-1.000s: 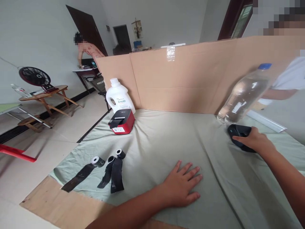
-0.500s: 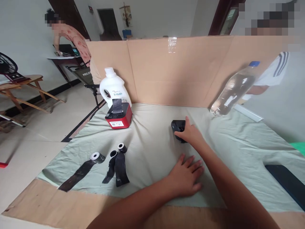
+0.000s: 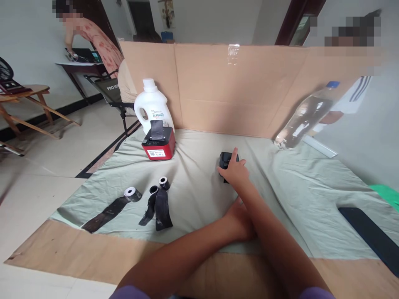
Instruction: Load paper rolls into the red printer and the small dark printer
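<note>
My right hand [image 3: 234,169] reaches over a small black box-shaped device [image 3: 225,158] on the cloth. Its thumb is at the device's left side and the index finger stretches across the top. The hand covers much of the device, so its kind is unclear. Crossed under my right forearm, my left hand [image 3: 239,220] lies low on the cloth; most of its fingers are hidden, with a part of one showing stretched out. To the left are a roll of black paper [image 3: 133,194], a second roll [image 3: 163,183] and a black ring-like core [image 3: 153,189], each with a strip trailing forward.
A red and black printer [image 3: 158,145] stands before a white detergent bottle [image 3: 152,99]. A cardboard panel [image 3: 230,91] closes off the back. A clear bottle [image 3: 305,116] leans at right; a dark phone [image 3: 368,234] lies near the right edge. Two people are beyond the panel.
My right hand and the black device have shifted left. My right forearm now crosses over my left hand and hides most of its fingers, which were spread flat. The camera view has shifted slightly.
</note>
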`<state>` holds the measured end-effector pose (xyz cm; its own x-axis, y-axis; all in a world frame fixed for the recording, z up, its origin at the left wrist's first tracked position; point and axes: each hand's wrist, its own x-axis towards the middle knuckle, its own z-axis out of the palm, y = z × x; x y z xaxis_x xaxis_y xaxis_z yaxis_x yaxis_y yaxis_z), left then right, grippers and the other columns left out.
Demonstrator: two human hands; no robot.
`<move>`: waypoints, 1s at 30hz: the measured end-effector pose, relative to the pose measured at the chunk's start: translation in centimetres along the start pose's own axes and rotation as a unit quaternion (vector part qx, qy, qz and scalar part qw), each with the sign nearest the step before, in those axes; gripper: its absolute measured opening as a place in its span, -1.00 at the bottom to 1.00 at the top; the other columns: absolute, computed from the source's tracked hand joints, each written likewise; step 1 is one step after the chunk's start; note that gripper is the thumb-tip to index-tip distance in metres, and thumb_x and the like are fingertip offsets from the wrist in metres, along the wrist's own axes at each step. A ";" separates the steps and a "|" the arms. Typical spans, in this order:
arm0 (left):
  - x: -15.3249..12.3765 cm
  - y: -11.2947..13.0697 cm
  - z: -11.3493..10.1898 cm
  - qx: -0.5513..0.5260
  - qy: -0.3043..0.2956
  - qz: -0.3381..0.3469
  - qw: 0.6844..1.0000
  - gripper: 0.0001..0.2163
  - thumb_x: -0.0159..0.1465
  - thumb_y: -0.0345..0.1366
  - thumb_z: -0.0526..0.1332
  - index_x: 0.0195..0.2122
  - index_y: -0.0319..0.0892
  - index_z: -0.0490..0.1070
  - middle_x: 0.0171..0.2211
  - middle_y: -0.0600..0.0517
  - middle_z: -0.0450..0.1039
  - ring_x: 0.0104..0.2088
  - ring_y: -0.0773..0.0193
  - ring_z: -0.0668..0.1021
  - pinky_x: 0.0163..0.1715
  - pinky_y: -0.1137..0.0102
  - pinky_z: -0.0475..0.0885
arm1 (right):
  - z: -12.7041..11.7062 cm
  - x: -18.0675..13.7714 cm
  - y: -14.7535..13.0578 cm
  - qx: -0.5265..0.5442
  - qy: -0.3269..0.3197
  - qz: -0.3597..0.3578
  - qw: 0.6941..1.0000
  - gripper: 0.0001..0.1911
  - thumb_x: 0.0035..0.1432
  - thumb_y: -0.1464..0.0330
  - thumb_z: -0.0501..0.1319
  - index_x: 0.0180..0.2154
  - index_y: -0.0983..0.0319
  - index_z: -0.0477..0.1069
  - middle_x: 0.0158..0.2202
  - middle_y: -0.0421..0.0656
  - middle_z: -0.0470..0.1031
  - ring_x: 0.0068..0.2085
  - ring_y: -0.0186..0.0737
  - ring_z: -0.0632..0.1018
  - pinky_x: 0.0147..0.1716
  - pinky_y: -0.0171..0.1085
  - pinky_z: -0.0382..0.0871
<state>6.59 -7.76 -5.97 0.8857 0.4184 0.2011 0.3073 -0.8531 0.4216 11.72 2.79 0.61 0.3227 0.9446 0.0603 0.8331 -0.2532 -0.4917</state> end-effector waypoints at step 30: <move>1.6 -12.1 -8.6 0.113 0.137 -0.392 0.903 -0.57 0.42 -0.39 -0.02 0.30 -0.15 0.29 0.02 -0.10 0.57 0.02 0.10 0.56 0.00 0.26 0.33 | 1.6 3.1 8.0 0.240 0.044 -0.137 0.960 -0.46 0.37 0.22 -0.15 0.20 0.27 0.34 0.12 0.06 0.50 0.11 0.06 0.51 0.15 0.10 0.36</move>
<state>1.30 5.89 -3.18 0.2557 0.9562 0.1426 0.8927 -0.2901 0.3449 18.65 4.01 -4.51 0.1758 0.9354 0.3067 0.5958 0.1469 -0.7896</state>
